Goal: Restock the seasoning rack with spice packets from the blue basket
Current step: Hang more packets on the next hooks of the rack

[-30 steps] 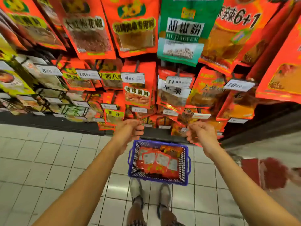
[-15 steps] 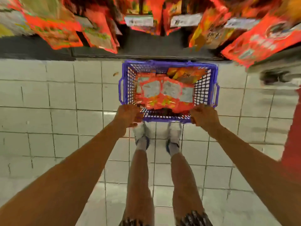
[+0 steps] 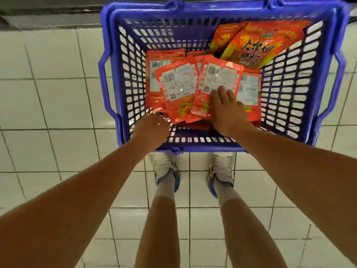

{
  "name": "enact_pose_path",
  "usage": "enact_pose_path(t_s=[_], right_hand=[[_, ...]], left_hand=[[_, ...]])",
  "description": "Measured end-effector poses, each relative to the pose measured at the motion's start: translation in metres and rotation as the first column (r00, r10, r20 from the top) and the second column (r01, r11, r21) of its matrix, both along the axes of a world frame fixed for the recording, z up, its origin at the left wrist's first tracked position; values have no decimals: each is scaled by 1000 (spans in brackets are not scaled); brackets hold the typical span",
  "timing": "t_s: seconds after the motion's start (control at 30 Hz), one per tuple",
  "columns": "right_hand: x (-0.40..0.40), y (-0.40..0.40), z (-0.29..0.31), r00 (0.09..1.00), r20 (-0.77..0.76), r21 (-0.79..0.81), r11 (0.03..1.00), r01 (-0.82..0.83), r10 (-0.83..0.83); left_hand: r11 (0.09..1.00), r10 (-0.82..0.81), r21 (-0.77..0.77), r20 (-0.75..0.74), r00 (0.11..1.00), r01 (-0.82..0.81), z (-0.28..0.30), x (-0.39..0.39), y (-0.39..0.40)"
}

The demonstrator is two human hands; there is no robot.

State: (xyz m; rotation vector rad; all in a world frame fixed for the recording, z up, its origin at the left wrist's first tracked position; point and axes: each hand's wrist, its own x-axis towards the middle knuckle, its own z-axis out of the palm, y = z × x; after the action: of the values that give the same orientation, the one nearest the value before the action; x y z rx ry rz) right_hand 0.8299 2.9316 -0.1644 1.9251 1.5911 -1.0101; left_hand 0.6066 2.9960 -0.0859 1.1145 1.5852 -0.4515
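Observation:
The blue basket (image 3: 212, 9) stands on the tiled floor right in front of my feet. Several red spice packets lie in it back side up, white labels showing. My right hand (image 3: 228, 111) rests flat on the right-hand top packet (image 3: 218, 78), fingers stretched over its lower label. Another packet (image 3: 177, 80) lies beside it to the left. Two larger orange bags (image 3: 257, 45) lean in the far right corner. My left hand (image 3: 152, 130) is inside the basket's near left corner with curled fingers hidden under the knuckles; whether it grips anything is unclear. The seasoning rack is out of view.
White floor tiles (image 3: 48, 103) surround the basket. My two white and blue shoes (image 3: 166, 169) stand just behind its near wall. A dark strip, the base of the shelving (image 3: 48, 14), runs along the top left.
My view dropped from the rack to the basket, which now looms much closer. Both hands went from the near rim into the basket; the right one landed on a packet.

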Motion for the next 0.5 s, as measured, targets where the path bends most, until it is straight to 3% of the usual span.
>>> enact_pose_path(t_s=[0.17, 0.33, 0.5], right_hand=[[10, 0, 24, 982, -186, 18, 999, 26, -22], [6, -1, 61, 916, -347, 78, 967, 242, -201], [8, -2, 44, 954, -191, 4, 972, 234, -229]], left_hand=[[995, 78, 71, -20, 997, -77, 8, 1, -2], [995, -36, 97, -23, 999, 38, 26, 17, 3], [989, -101, 104, -3, 995, 101, 16, 16, 7]])
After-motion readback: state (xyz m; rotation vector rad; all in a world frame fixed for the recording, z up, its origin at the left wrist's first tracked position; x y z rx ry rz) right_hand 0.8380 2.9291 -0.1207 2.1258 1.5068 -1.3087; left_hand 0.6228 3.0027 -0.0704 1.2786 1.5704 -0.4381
